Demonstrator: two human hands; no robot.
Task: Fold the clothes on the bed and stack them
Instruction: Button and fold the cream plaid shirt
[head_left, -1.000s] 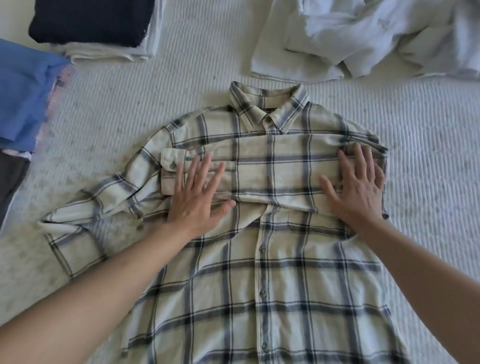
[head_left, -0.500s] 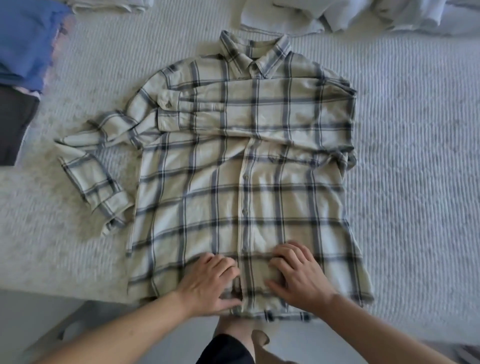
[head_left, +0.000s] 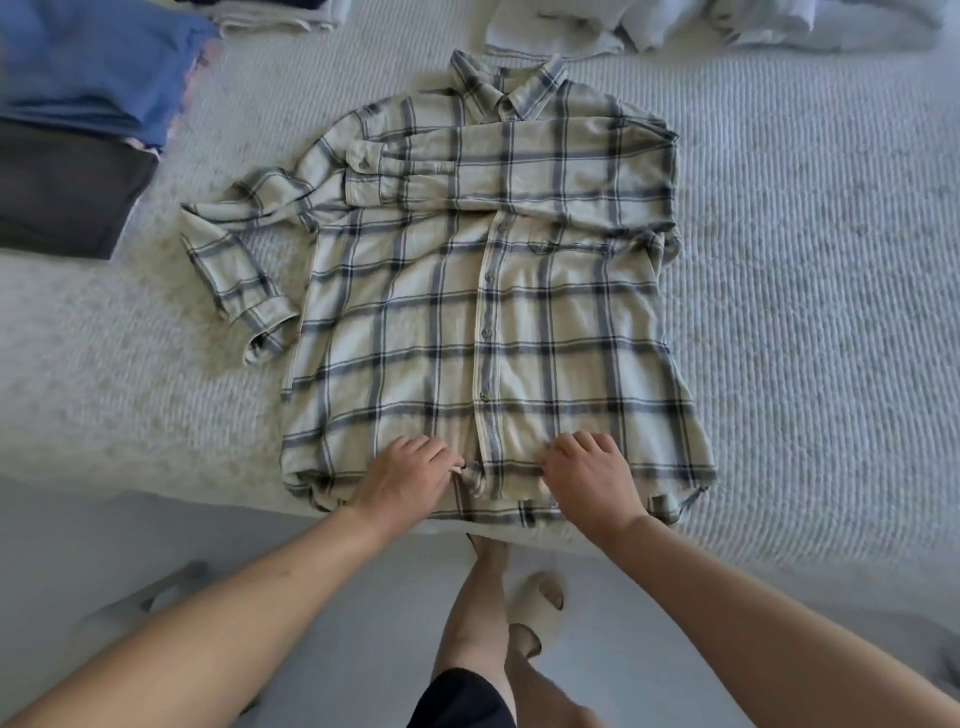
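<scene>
A cream plaid shirt lies front-up on the white bed, collar at the far side. Its right sleeve is folded across the chest; the left sleeve trails out to the left. My left hand and my right hand sit side by side at the hem near the bed's front edge, either side of the button placket. Both have curled fingers pinching the hem fabric.
Folded blue and dark grey clothes are stacked at the far left. A heap of unfolded pale garments lies at the back. Below the bed edge are my legs, a beige slipper and the floor.
My hands left the folded sleeve at the chest and came down to the hem, where they now pinch the fabric. The view tilted down toward the bed's edge.
</scene>
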